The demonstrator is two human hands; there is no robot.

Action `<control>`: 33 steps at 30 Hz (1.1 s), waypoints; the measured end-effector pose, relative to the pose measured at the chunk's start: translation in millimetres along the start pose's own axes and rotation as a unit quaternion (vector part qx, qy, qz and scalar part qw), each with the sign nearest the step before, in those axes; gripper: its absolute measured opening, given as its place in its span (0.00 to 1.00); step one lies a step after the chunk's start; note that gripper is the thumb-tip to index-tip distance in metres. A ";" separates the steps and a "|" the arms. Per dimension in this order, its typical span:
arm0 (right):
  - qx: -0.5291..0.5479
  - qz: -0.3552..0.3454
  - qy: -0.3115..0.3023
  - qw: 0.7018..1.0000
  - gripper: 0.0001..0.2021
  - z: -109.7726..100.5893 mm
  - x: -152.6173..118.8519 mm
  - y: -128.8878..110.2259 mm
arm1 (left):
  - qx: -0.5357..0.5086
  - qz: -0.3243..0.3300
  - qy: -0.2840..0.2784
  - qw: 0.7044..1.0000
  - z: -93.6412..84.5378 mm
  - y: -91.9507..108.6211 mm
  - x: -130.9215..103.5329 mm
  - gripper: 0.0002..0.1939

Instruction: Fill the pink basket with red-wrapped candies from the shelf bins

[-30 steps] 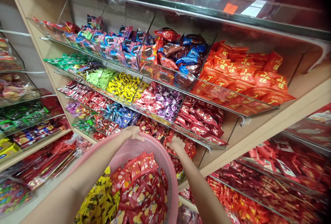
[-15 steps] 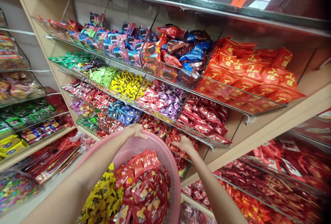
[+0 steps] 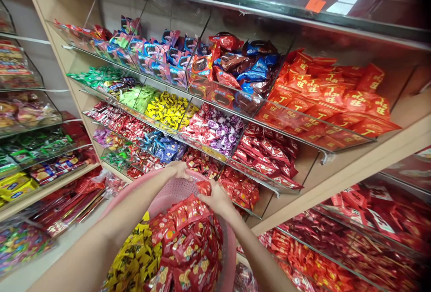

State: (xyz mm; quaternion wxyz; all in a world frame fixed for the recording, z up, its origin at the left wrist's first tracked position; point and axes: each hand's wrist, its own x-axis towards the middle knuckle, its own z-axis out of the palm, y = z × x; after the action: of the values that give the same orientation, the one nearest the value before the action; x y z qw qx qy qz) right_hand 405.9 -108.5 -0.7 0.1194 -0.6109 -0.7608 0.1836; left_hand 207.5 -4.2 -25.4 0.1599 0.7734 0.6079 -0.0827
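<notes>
My left hand (image 3: 180,170) grips the far rim of a pink plastic basket (image 3: 230,238), fingers closed over its edge. Above the basket's right side, my right hand (image 3: 215,195) is closed on a red candy packet (image 3: 204,188). Inside the basket, yellow-wrapped candies (image 3: 134,256) lie on the left and red candy packets (image 3: 188,251) with orange dots fill the right. Just behind my right hand, a shelf compartment holds more red packets (image 3: 240,188) of similar look.
Slanted shelves with clear fronts hold purple and red-white candies (image 3: 215,128), yellow candies (image 3: 168,108), large orange-red packets (image 3: 330,94) and wrapped cookies (image 3: 235,65). A glass shelf edge (image 3: 262,173) juts out above my right hand. More shelves (image 3: 30,148) stand at left.
My right hand has drawn back from the lower shelf compartment to above the basket, carrying a red candy packet. My left hand stays on the rim.
</notes>
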 end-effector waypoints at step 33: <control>0.157 -0.070 0.205 0.963 0.23 26.4 4.6 12.7 | 0.011 0.004 0.001 1.000 1.8 -2.2 3.3 0.39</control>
State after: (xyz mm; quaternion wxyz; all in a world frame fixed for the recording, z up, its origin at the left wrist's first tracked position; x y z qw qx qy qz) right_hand 405.4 -105.2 -30.2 0.3800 -0.5544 -0.7223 0.1629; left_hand 206.3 -1.4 -28.5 0.1516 0.7775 0.6039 -0.0881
